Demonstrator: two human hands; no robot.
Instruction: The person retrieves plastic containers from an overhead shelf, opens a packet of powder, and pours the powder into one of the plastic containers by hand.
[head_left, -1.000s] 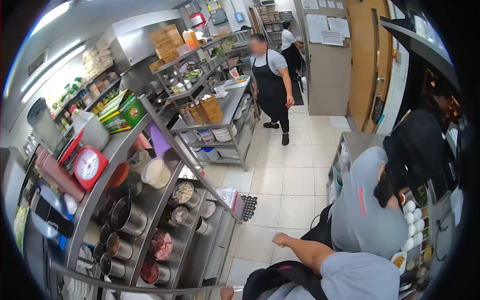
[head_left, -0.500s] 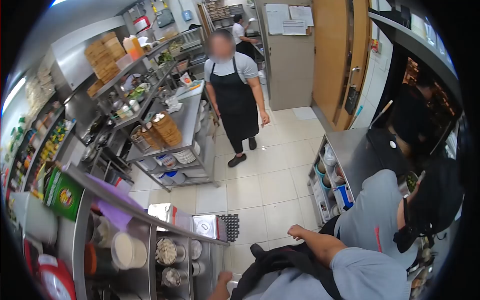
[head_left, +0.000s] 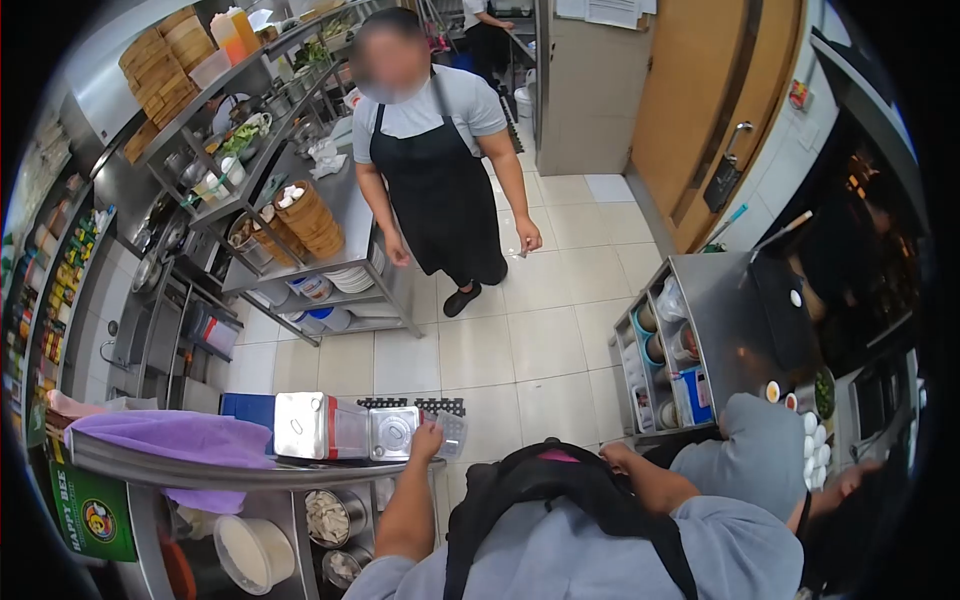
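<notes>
My left hand (head_left: 428,441) is closed on what looks like a clear plastic container (head_left: 453,436), held over the floor just past the shelf unit. Beside that hand are a tin with a silver lid (head_left: 395,432) and a larger silver-topped tin (head_left: 300,425). Close to the side of my black apron (head_left: 545,470), my right hand (head_left: 616,457) is curled into a loose fist, and nothing shows in it. A white tub (head_left: 255,553) and metal pots of pale pieces (head_left: 328,517) stand on the shelves below my left arm.
A person in a black apron (head_left: 430,190) stands ahead on the tiled floor (head_left: 540,340). Bamboo steamers (head_left: 312,222) stand on the steel table at left. At right, another person (head_left: 735,450) is close beside me at a steel counter (head_left: 715,285). A purple cloth (head_left: 175,445) hangs over the shelf edge.
My left hand has moved forward beside the tins, bringing the clear container into view. My right hand has drawn closer to my apron. The person ahead is nearer.
</notes>
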